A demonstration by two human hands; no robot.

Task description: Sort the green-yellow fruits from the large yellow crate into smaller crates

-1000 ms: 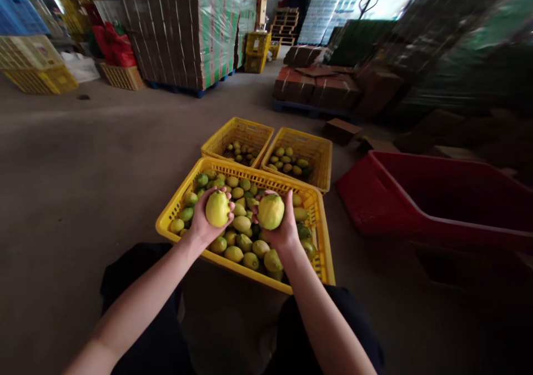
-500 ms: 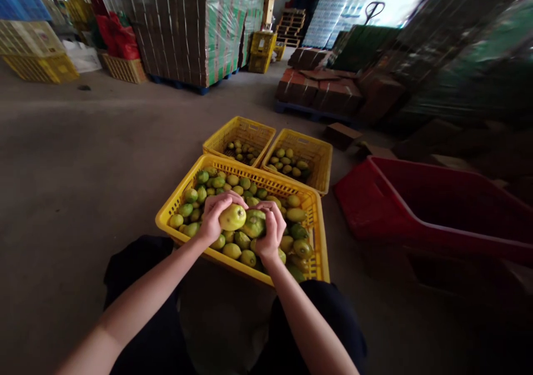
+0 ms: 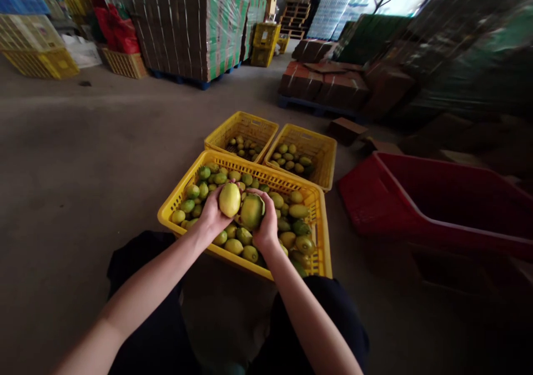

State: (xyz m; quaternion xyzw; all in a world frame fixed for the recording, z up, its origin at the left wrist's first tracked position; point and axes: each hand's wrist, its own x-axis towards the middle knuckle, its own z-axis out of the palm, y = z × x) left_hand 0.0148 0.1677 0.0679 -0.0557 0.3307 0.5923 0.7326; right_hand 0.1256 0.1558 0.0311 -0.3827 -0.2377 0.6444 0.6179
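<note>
My left hand (image 3: 213, 215) is closed around a yellow lemon (image 3: 230, 200), which rests against the palm with its long side showing. Beside it, my right hand (image 3: 268, 222) grips a greener lemon (image 3: 252, 212) with a darker green patch along its upper edge. Both hands are over a yellow plastic crate (image 3: 322, 236) holding many green and yellow lemons (image 3: 298, 211). The fruit directly under my hands is partly hidden.
Two more yellow crates, a left one (image 3: 214, 136) and a right one (image 3: 328, 164), stand behind with fewer lemons inside. A red tub (image 3: 362, 203) is at the right. Farther back are a wrapped stack of cartons (image 3: 175, 30) and a low pallet of boxes (image 3: 322, 86).
Both lemons have been turned in my hands: the left one now shows its side instead of its end. My left palm has rolled upward, and the view has shifted slightly.
</note>
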